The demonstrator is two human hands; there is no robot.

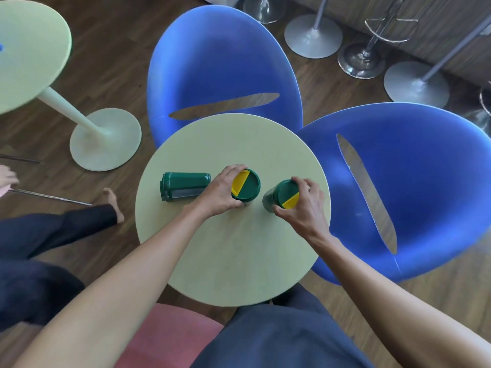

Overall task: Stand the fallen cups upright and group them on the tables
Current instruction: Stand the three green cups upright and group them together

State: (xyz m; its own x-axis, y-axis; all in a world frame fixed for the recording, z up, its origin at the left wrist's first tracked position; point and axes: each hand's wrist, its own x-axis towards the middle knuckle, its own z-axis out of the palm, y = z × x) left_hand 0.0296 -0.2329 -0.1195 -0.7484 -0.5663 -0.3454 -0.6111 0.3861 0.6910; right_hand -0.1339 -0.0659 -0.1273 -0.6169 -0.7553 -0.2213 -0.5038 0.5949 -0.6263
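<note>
Three green cups with green-and-yellow lids are on the round pale-green table (239,256). One cup (184,185) lies on its side at the left, untouched. My left hand (221,192) grips the middle cup (247,185), which stands upright. My right hand (303,205) grips the right cup (279,195) by its lid end; this cup is tilted, leaning toward the left.
Two blue shell chairs (225,67) (425,187) stand behind and right of the table. A second pale-green table (29,49) is at the upper left. Another person's legs (53,229) and bare foot are at the left. Metal stool bases (313,35) stand at the back.
</note>
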